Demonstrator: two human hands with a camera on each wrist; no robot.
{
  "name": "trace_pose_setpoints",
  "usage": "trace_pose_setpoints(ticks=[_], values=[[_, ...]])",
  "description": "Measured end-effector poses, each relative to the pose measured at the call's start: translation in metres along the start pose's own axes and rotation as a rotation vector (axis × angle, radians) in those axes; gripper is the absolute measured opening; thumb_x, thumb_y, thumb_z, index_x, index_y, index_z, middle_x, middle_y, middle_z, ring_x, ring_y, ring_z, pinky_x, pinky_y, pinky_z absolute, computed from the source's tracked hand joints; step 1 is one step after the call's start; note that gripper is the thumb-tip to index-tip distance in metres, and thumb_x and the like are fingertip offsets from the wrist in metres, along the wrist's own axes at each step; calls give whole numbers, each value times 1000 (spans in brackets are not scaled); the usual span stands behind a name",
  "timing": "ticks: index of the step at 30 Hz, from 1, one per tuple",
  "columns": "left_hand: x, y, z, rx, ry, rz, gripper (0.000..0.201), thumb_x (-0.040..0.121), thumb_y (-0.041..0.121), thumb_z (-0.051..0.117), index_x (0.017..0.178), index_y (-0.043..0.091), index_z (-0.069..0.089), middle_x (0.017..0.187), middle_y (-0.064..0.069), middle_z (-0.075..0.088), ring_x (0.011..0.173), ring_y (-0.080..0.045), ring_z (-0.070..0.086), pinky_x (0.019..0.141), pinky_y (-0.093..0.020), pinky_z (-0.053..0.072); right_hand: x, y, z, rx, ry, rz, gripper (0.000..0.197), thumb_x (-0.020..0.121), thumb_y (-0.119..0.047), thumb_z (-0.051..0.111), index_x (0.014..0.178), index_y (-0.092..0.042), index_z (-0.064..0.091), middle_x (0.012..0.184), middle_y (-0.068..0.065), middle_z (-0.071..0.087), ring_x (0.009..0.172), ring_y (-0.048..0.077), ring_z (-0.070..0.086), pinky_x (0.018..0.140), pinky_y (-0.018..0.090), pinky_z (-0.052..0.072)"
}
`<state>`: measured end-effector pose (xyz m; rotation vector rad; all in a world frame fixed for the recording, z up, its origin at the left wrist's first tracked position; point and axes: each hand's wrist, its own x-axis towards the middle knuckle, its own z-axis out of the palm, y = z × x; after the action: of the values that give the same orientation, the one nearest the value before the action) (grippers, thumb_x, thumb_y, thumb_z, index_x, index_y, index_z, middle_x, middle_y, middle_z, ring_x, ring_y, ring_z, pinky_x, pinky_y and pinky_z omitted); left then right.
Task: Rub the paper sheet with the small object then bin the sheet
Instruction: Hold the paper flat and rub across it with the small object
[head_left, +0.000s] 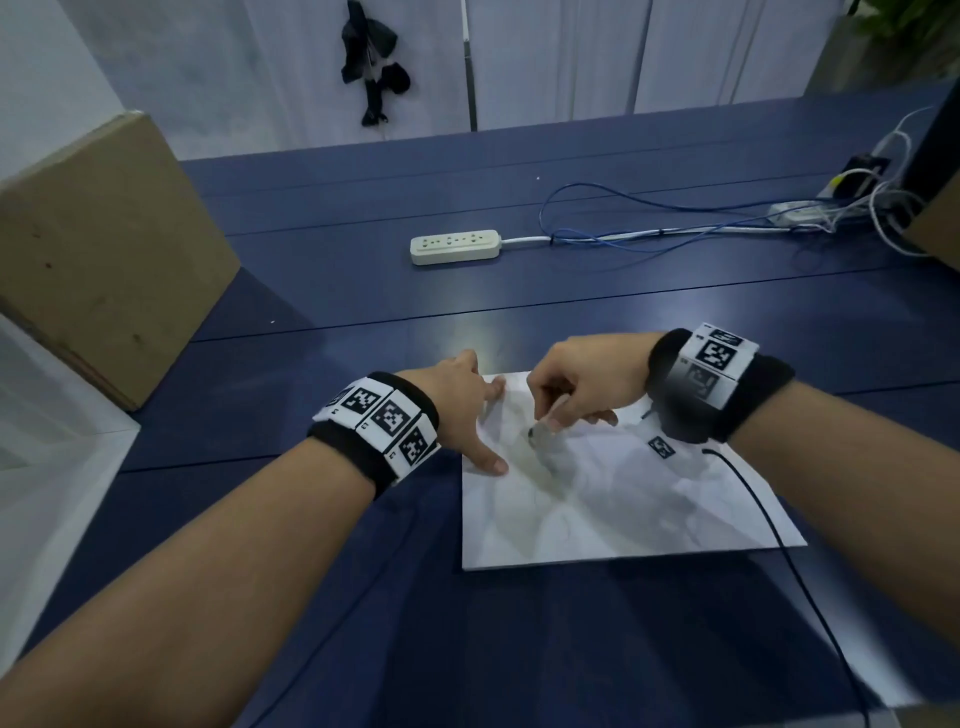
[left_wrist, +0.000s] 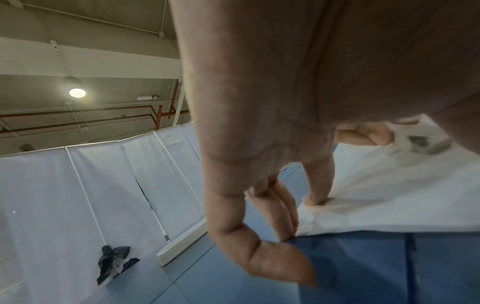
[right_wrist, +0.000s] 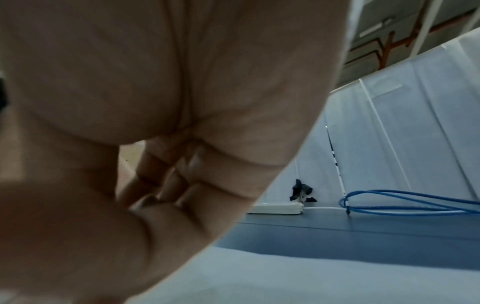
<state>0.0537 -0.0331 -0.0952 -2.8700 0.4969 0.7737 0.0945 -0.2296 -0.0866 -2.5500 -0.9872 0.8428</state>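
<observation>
Fingers of right grip (head_left: 566, 400) pinch half-hidden small object (head_left: 537, 430); left grip (head_left: 470, 415) flat on sheet (head_left: 623, 509).

Both my forearms reach forward, a marked band round each wrist. My left hand (head_left: 462, 405) is spread flat, palm down, fingers straight, thumb (head_left: 491, 462) stretched out to the side. My right hand (head_left: 582, 384) is bent down at the wrist, fingers (head_left: 558, 415) curled together in a pinch, the tips pointing down.

My forearms are bare; each wrist wears a black band (head_left: 727, 395) ringed with white square-code tags (head_left: 387, 418), a thin black cable (head_left: 769, 519) trailing.
</observation>
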Motion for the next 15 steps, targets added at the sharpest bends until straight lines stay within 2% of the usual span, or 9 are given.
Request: trace_pose_setpoints(ticks=[3,6,8,10,12,15], values=[[-2,0,1,-26,18,6,112,65,77,69,154,30,20,124,0,31,122,-21,41,94,-42,48,10,7,-7,-58,163,58,21,85,-37,72,87,-18,64,58,-4,66,43,16,62,60,30,56],[-3,-1,1,-55,22,13,111,65,75,70,154,31,21,118,2,28,121,-21,41,93,-39,47,16,10,-7,-54,293,120,25,87,-44,69,81,-23,58,65,-1,66,43,19,65,56,29,53],[-2,-1,1,-62,30,17,112,64,75,71,154,31,21,121,2,29,122,-21,40,93,-39,46,10,7,-2,-49,230,77,18,88,-37,69,83,-21,60,65,-1,66,43,18,64,53,29,52],[-2,-1,1,-67,37,20,111,65,74,72,154,31,22,125,0,31,123,-21,40,93,-38,46,1,2,4,6,57,6,10,88,-25,70,87,-15,66,58,-5,64,43,16,60,51,30,53],[-1,-1,1,-65,42,21,110,64,74,72,154,31,23,124,0,32,123,-21,40,93,-37,46,-2,-2,6,7,-46,-22,13,86,-26,73,88,-14,68,53,-10,61,42,14,57,52,30,53],[-2,0,1,-62,41,20,112,63,74,73,154,30,23,122,-1,33,120,-22,42,95,-39,47,11,-1,-2,-87,90,22,14,86,-31,73,85,-19,64,57,-6,64,41,15,59,54,31,54]])
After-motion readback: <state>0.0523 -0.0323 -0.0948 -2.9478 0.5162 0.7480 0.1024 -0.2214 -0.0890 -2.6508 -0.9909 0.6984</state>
